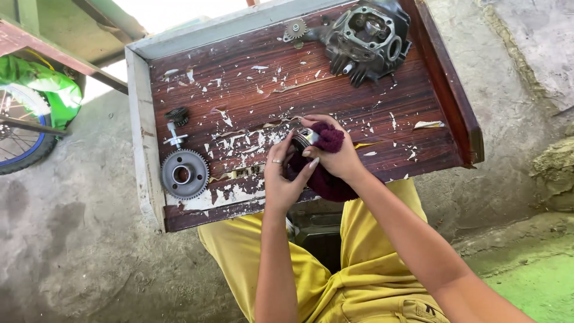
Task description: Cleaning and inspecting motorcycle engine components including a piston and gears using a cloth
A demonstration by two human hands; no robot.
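Both my hands meet over the front of a worn wooden board point(335, 101) with peeling veneer. My left hand point(282, 176), a ring on one finger, grips a round metal part like a piston point(304, 139). My right hand point(335, 154) presses a dark maroon cloth point(326, 179) around that part. The cloth hangs down below my hands past the board's front edge. Only the part's ringed top shows; the rest is hidden by cloth and fingers.
A large grey gear point(184, 174) lies at the board's left, with a small dark gear point(177, 115) and a short shaft point(174, 139) behind it. An engine cylinder head point(366, 37) sits at the far right, a small sprocket point(295, 28) beside it. A bicycle wheel point(21, 128) stands left.
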